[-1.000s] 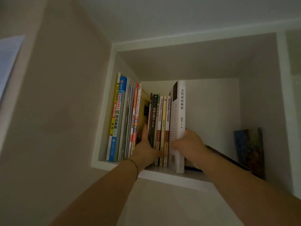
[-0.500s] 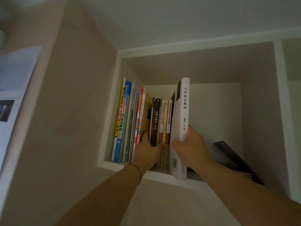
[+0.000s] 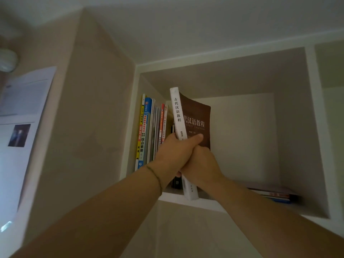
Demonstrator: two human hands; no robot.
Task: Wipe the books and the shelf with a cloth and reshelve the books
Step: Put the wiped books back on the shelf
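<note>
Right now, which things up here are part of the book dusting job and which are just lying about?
Part of the job:
white-spined book, gripped by left hand and right hand
row of upright books
flat stack of books
shelf

Just there:
papers on the wall

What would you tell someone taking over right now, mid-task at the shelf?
Left hand and right hand both grip the thick white-spined brown-covered book, tilted, its bottom edge at the front of the white wall shelf.
Row of upright books stands at the left; flat stack of books lies at the right.
No cloth in view; wiping progress cannot be told.
Left: handle the remaining books.
</note>
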